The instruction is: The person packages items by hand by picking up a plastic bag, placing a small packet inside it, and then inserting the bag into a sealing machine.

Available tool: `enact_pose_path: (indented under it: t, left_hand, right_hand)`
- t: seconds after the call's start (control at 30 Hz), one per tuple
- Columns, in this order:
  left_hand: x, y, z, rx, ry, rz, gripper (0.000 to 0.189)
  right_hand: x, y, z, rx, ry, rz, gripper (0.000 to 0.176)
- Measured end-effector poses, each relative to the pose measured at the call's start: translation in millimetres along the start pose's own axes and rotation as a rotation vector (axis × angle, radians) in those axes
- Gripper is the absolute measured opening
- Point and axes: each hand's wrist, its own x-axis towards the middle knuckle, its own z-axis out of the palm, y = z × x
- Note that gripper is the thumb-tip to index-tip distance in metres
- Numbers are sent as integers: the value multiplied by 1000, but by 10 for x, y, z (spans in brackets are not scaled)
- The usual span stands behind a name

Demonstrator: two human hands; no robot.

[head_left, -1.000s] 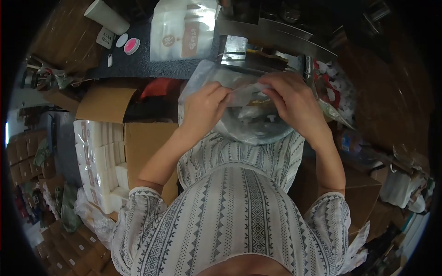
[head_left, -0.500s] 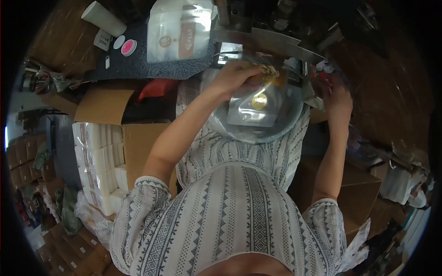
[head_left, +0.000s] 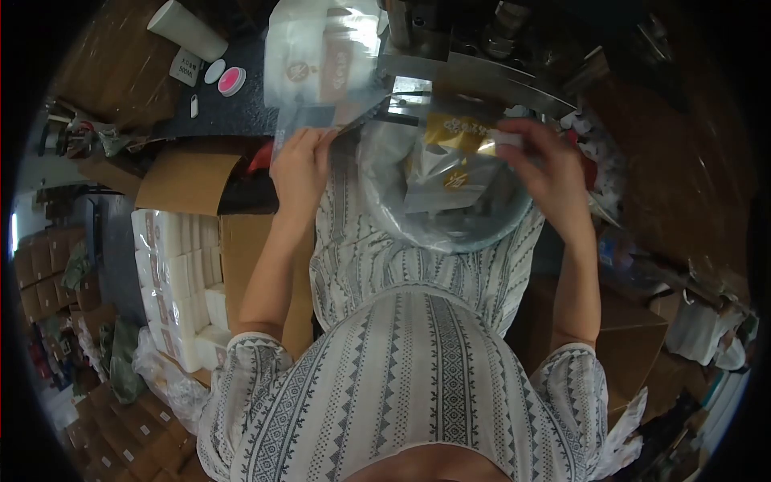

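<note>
My left hand (head_left: 301, 173) is closed on the lower edge of a clear plastic bag (head_left: 307, 119), which is smeared by motion and lies in front of the white printed packs (head_left: 321, 56). A gold and silver pouch (head_left: 454, 165) lies over a round basin (head_left: 490, 234) lined with clear plastic. At the pouch's upper right, my right hand (head_left: 554, 173) pinches a small white piece (head_left: 507, 140) between thumb and fingers. Whether that piece touches the pouch cannot be made out.
Metal machine parts (head_left: 490, 68) stand beyond the basin. A white cup (head_left: 186, 30) and a pink round tin (head_left: 231, 80) are at the upper left. An open carton (head_left: 181, 181) with white packs is at my left, and a brown box (head_left: 618, 345) at my right.
My left hand has left the pouch and moved left to the clear bag. My right hand has come inward from the right to the pouch's upper corner. The pouch has shifted slightly.
</note>
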Motion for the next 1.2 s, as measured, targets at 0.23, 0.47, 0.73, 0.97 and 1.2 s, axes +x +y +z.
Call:
enact_pose_path:
  t: [0.23,0.47,0.73,0.97,1.2]
  left_hand:
    - [-93,533,-138,-279,-23,192,6]
    - [175,794,490,-950,-692,-347,18]
    - [386,805,715,-1273,-703,-699,35]
    - [1272,-405,494,-315,-176,-120,41]
    - [1085,-755,1055,297,25,160,67]
  right_hand:
    - [114,-187,369,-131,-96,-459,25]
    - [74,203,121,130,115,-25,27]
    - [-411,463,-445,-1,187,87,27]
    - [-779,890,-964,-644,249,392,24]
    - [-193,922,-521,-775,147,468,22]
